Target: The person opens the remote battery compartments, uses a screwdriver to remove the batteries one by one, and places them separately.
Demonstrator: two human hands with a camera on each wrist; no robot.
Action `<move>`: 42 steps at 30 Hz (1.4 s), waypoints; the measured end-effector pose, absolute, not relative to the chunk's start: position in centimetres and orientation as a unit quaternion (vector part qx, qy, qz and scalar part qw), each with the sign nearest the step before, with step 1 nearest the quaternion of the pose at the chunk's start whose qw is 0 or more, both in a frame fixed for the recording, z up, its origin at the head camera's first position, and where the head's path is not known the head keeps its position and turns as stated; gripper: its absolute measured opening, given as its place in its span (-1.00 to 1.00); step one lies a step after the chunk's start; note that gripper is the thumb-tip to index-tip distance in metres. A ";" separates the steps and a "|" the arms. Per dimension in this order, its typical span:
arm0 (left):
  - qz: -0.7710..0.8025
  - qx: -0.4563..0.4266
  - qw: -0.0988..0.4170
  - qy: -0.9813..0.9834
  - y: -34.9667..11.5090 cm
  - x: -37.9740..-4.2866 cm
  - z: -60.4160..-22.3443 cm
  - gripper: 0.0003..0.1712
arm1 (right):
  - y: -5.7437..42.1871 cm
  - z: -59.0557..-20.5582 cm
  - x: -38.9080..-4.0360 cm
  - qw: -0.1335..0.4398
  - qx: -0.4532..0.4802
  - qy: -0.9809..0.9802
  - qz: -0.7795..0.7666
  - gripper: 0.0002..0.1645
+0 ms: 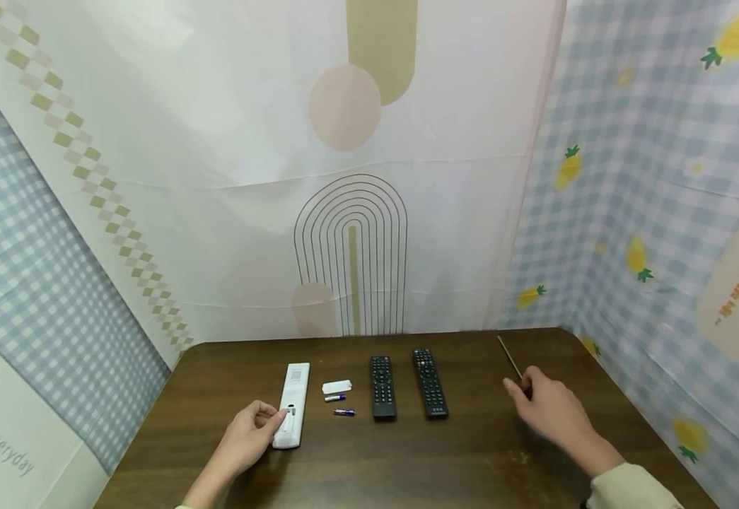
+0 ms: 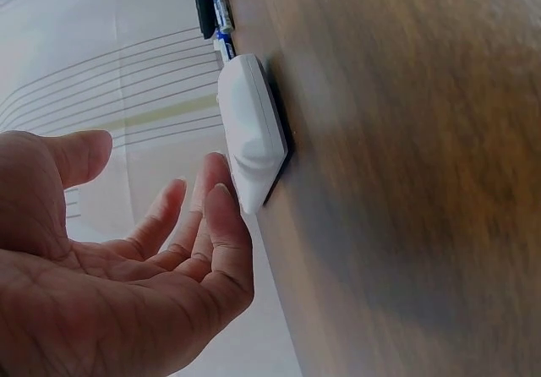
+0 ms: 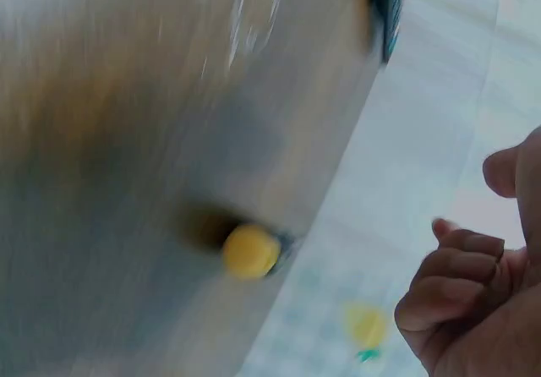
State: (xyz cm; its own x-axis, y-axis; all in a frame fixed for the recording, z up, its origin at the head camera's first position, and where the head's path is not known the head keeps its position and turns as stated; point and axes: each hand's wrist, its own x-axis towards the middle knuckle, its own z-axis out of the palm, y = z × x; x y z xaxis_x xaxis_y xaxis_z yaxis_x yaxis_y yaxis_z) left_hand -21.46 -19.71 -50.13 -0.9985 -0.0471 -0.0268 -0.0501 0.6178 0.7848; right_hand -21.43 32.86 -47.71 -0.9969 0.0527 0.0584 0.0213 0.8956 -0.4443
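A white remote control point(image 1: 294, 403) lies back side up on the table, its battery compartment uncovered. My left hand point(image 1: 249, 435) is beside its near end, with fingertips right at the edge; in the left wrist view the thumb stands apart from the remote. On the right, my right hand point(image 1: 554, 410) hovers over a screwdriver point(image 1: 509, 357) whose thin shaft points away from me. The right wrist view shows the screwdriver's round yellow handle end point(image 3: 251, 252) apart from the loosely curled fingers point(image 3: 452, 288). The rest of the handle is hidden under the hand in the head view.
Right of the white remote lie a small white battery cover point(image 1: 336, 387) and two batteries, one nearer the cover point(image 1: 334, 398) and one closer to me point(image 1: 344, 412). Two black remotes point(image 1: 382, 389) point(image 1: 430, 383) lie mid-table. A patterned cloth point(image 1: 458, 247) hangs behind the table.
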 end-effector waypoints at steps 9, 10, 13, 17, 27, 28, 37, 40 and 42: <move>0.484 -0.035 0.005 0.875 -20.3 -21.3 -50.1 -0.67 | 27.7 -47.6 -17.0 0.021 0.021 -0.973 0.228 -0.56; 0.485 -0.034 0.003 0.874 -20.4 -21.3 -50.1 -0.67 | 27.4 -47.6 -16.8 0.019 0.021 -0.973 0.230 -0.56; 0.488 -0.034 0.001 0.872 -20.5 -21.4 -50.2 -0.68 | 27.0 -47.7 -16.6 0.017 0.019 -0.972 0.232 -0.55; 0.494 -0.032 0.001 0.869 -20.5 -21.4 -50.3 -0.69 | 26.9 -47.9 -16.7 0.014 0.016 -0.972 0.233 -0.55; 0.505 -0.019 -0.006 0.863 -19.3 -21.6 -50.4 -0.73 | 26.5 -48.3 -16.8 0.012 0.021 -0.970 0.244 -0.57; 0.508 -0.013 -0.008 0.861 -18.9 -21.7 -50.4 -0.73 | 26.5 -48.3 -16.8 0.014 0.021 -0.970 0.243 -0.57; 0.470 0.072 0.000 0.880 -13.8 -22.7 -50.1 -0.69 | 25.8 -48.4 -16.9 0.023 0.028 -0.970 0.238 -0.58; 0.455 0.100 0.007 0.885 -11.8 -23.5 -50.0 -0.65 | 25.6 -48.3 -16.8 0.024 0.028 -0.971 0.236 -0.57; 0.438 0.111 0.011 0.892 -10.6 -24.1 -50.0 -0.61 | 25.5 -48.3 -16.8 0.025 0.026 -0.972 0.234 -0.57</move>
State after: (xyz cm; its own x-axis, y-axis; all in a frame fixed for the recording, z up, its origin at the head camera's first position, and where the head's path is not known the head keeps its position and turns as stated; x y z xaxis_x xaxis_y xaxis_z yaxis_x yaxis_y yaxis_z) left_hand -24.13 -10.63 -50.05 -0.9752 0.2071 0.0780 0.1883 0.5914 0.7841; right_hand -16.81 25.54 -48.25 -0.9974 -0.0377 0.0612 -0.0614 0.8895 -0.4528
